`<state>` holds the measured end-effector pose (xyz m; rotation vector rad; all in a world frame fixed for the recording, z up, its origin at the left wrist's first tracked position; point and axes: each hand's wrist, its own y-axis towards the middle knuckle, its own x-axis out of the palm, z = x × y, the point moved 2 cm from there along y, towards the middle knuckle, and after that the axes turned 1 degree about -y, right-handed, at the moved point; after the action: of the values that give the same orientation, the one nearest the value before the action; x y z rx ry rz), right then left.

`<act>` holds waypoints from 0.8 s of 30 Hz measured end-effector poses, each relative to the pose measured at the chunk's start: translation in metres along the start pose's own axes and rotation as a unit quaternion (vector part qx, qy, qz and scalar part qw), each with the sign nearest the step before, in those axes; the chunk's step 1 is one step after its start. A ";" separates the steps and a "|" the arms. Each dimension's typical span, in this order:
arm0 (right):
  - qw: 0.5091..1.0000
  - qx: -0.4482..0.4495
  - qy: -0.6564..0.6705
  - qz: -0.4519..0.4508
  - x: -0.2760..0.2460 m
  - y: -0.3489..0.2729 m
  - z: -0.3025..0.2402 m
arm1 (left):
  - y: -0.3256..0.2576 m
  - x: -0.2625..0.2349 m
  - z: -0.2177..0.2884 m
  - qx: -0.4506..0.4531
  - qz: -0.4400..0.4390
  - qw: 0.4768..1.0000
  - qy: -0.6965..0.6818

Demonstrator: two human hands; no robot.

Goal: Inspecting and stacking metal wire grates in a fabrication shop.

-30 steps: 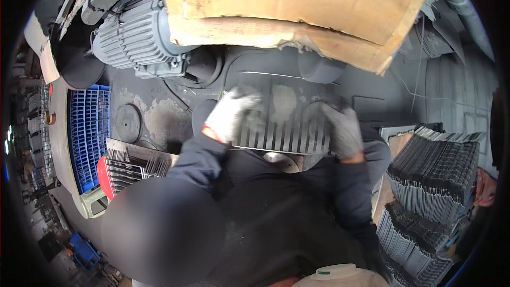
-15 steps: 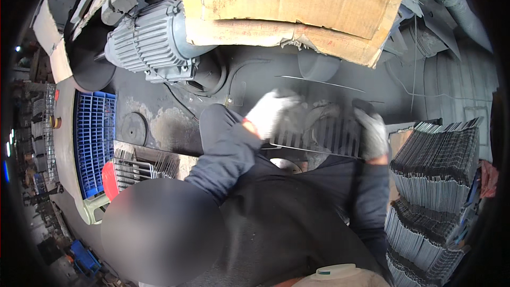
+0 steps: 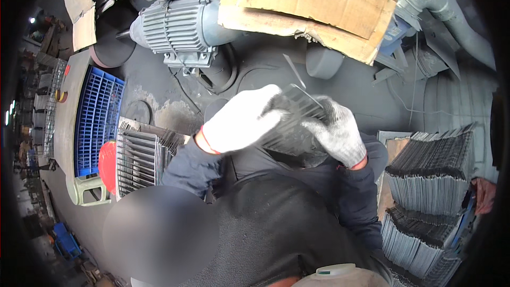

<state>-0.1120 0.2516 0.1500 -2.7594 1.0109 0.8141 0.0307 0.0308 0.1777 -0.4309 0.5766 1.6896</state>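
Between my gloved hands is a thin slotted metal grate (image 3: 297, 105), tilted and partly smeared by motion. My left hand (image 3: 241, 119), in a white glove, closes its fingers on the grate's left side. My right hand (image 3: 340, 133), in a greyer, soiled glove, grips the right side with the thumb across its face. The grate is above my lap, and the fingertips are partly hidden behind it. Just beyond it a narrow bright metal strip (image 3: 294, 70) stands in front of a grey rounded wheel (image 3: 324, 61).
Stacks of similar slotted metal pieces (image 3: 427, 180) stand on the right. More slotted grates (image 3: 139, 159) lean at the left, by a red round object (image 3: 108, 166) and a blue plastic crate (image 3: 100, 122). A grey motor (image 3: 175, 26) and a cardboard sheet (image 3: 313, 0) are at the far side.
My hands have come closer together, and the grate has turned from lying nearly level across my lap to a steep tilt. The whole view has shifted slightly.
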 end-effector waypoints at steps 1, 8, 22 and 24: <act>0.994 0.059 -0.009 -0.090 -0.004 -0.003 0.002 | 0.001 0.004 0.011 0.044 0.009 0.997 0.067; 0.778 0.022 0.496 0.386 0.015 -0.061 0.036 | -0.023 0.081 0.000 -0.190 0.319 0.884 -0.284; 0.901 0.252 0.279 0.215 -0.030 -0.085 0.099 | 0.013 0.135 -0.068 -0.287 0.003 0.810 -0.511; 0.880 0.264 0.302 0.255 -0.036 -0.079 0.115 | 0.039 0.163 -0.085 -0.238 0.024 0.842 -0.483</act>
<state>-0.1379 0.3637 0.0634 -2.2881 1.7798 -0.3361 -0.0417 0.1047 0.0203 0.1354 -0.5942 1.8311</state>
